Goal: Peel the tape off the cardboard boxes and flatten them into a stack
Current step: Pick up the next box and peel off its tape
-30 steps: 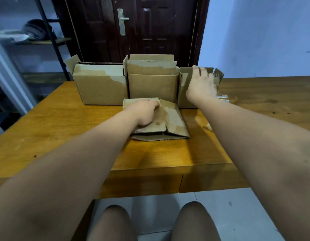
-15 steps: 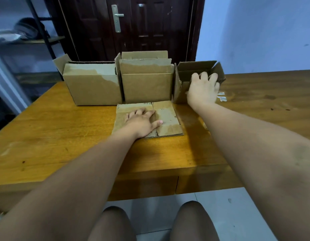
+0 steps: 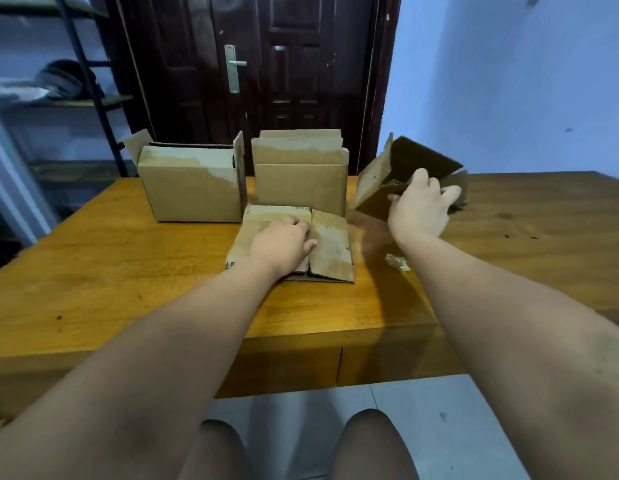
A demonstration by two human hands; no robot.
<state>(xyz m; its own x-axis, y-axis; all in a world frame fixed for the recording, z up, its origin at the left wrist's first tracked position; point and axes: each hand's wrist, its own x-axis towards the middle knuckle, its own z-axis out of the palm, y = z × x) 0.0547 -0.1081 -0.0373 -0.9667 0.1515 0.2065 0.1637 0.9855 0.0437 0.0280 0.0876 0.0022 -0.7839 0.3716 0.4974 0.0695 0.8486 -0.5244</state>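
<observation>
- My right hand (image 3: pixel 420 206) has lifted the small open box (image 3: pixel 393 174) off the wooden table (image 3: pixel 128 271); half a second ago it stood upright at the right end of the row, and now it hangs tipped in the air with its dark inside turned toward me.
- The fingers of that hand are curled over the box's near edge, thumb low on the left, clamping the cardboard wall between them.
- My left hand (image 3: pixel 284 244) has stayed on the flattened box (image 3: pixel 330 251), palm down, fingers spread and pressing it flat against the table just in front of the middle box.
- I read this as one box done and the next one being brought in, so the stack is only starting.
- Two boxes are still upright at the back: the wide left box (image 3: pixel 193 192), flaps open and a pale patch across its front, and the middle box (image 3: pixel 301 185), flaps standing up. They stand close together.
- I cannot tell whether the lifted box still carries tape; its bottom is hidden from me.
- A crumpled scrap of clear tape (image 3: pixel 397 263) lies on the table under my right forearm, beside the flattened box. It sits near where the next box would land, so I would steer clear of it.
- A dark door (image 3: pixel 284 64) closes off the room behind the table, and a metal shelf (image 3: pixel 76 81) stands at the far left; neither gets in the way.
</observation>
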